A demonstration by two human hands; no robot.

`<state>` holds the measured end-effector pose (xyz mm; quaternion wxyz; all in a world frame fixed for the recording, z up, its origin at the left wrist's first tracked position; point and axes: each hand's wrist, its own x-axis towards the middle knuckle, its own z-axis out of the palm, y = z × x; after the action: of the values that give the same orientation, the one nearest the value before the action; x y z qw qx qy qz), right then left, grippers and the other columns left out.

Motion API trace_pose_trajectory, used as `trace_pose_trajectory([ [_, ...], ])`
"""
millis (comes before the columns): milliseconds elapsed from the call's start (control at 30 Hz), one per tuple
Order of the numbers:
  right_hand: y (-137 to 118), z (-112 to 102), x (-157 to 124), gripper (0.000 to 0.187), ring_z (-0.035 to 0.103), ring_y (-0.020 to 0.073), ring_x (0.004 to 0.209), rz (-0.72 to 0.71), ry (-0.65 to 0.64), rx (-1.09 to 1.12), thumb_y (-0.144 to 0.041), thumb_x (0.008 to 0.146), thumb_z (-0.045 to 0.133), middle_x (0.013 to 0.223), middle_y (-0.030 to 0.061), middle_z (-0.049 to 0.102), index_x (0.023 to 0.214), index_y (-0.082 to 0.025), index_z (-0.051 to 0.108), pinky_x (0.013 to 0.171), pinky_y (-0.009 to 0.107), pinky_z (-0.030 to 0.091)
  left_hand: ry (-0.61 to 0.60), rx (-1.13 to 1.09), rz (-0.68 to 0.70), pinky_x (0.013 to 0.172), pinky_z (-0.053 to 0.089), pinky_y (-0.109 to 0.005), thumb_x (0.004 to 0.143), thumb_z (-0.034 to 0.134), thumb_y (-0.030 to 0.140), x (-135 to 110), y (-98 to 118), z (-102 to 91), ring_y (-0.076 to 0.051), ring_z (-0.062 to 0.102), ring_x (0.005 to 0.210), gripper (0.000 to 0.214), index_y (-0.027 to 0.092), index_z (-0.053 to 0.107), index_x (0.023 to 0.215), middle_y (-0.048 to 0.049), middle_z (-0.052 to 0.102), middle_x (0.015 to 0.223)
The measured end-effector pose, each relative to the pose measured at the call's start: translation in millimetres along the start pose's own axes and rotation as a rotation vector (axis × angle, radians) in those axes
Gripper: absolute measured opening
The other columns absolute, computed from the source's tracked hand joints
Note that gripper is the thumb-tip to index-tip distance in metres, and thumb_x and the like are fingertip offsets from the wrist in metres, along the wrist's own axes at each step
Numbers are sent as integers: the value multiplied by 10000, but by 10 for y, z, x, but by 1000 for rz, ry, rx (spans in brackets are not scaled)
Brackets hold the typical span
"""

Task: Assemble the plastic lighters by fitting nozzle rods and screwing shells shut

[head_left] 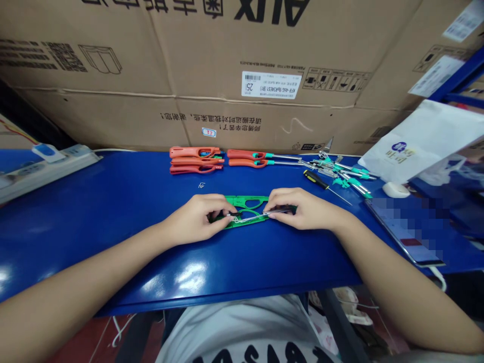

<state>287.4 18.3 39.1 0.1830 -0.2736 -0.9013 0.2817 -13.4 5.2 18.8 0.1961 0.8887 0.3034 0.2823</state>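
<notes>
Two green lighter casing halves [252, 199] lie on the blue table between my hands. My left hand [202, 214] is closed in a pinch over their left end, on a small black part [235, 215] with thin white wire at its tip. From there a thin pale wire [247, 220] runs across the lower half to my right hand [293, 209]. My right hand's fingers are closed around a slim metal tube [278, 210] with a dark end. My fingers hide much of both parts.
Behind my hands lie orange lighter casings [194, 160] and orange lighters with metal tubes [247, 162]. To the right are loose metal tubes with teal ends [351, 179], a screwdriver [315, 179], a phone [408, 232] and a white paper bag [419, 141]. A power strip [71, 164] sits left; a cardboard box [196, 75] stands behind.
</notes>
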Motion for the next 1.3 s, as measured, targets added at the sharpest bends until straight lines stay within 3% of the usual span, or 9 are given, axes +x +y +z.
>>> trace_pose_trajectory([
  [167, 21, -1, -14, 240, 672, 172, 906, 35, -58, -44, -175, 966, 602, 1060, 88, 687, 1146, -174, 761, 827, 302, 527, -36, 29, 21, 582, 446, -178, 952, 646, 198, -6, -19, 0, -80, 586, 647, 164, 143, 764, 1052, -24, 677, 849],
  [400, 47, 8, -16, 230, 673, 183, 902, 52, -86, -125, -239, 989, 621, 1029, 80, 711, 1142, -197, 788, 832, 309, 514, -80, 45, 35, 669, 502, -202, 983, 633, 226, -23, -38, -13, -103, 647, 748, 212, 160, 776, 1125, -49, 681, 967],
  [567, 18, 34, -7, 256, 632, 211, 924, 9, -97, -314, -218, 1011, 576, 987, 98, 708, 1141, -189, 795, 827, 327, 490, -77, 61, 66, 734, 531, -216, 985, 630, 217, -15, -42, -5, -127, 686, 818, 212, 146, 778, 1118, -62, 704, 981],
  [733, -41, 54, -3, 311, 587, 222, 852, -19, -121, -536, -222, 1040, 501, 913, 98, 688, 1080, -192, 807, 782, 350, 447, -57, 80, 91, 747, 552, -221, 980, 639, 214, -12, -41, -6, -143, 716, 839, 201, 148, 779, 1108, -68, 736, 994],
  [1100, -43, 84, 12, 266, 505, 188, 801, -19, -101, -537, -207, 1030, 540, 817, 59, 605, 912, -156, 772, 694, 310, 355, -41, 48, 115, 805, 579, -244, 982, 641, 194, 5, -69, 20, -154, 731, 864, 184, 157, 785, 1090, -65, 756, 981],
  [1300, -125, 97, 16, 303, 490, 202, 791, -15, -141, -681, -188, 1043, 496, 814, 76, 635, 885, -160, 754, 661, 337, 311, -52, 59, 71, 783, 582, -261, 993, 627, 231, 14, -63, 24, -162, 732, 847, 201, 173, 786, 1102, -63, 759, 957],
])
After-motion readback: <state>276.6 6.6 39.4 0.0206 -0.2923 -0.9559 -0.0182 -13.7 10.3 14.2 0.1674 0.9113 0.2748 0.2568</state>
